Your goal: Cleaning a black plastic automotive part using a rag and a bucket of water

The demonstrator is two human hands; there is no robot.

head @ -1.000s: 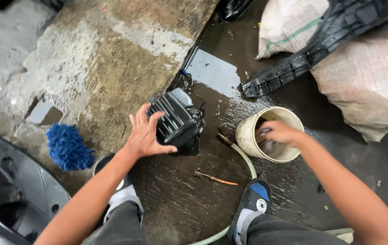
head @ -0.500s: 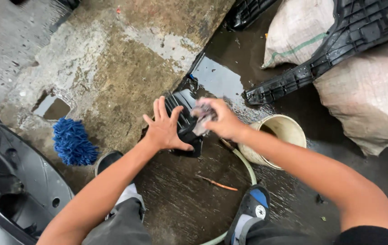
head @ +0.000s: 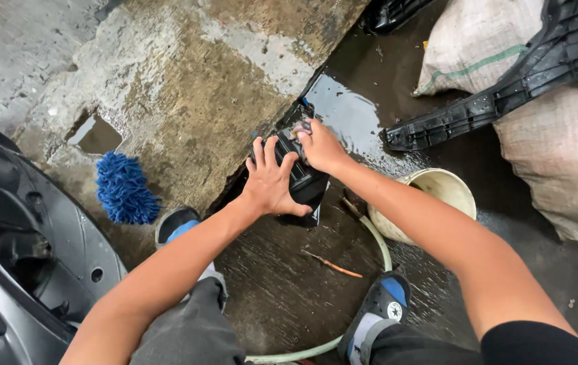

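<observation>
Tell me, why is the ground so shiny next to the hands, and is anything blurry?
Head view: the puddle mirrors pale daylight, so the wet floor gleams; the left hand and right hand on the black ribbed part look fairly sharp; light is soft, shadows faint; the edges bend slightly, as on the dark panel.

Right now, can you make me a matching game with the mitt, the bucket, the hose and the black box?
Things:
1. fluffy mitt
2. bucket
3. hose
4. ribbed box

Matches:
A. black, under both hands
B. blue, lying on the concrete
C. cream, standing by the sacks
D. pale green, curving past the shoe

Pairs: 1-B, 2-C, 3-D, 4-A
</observation>
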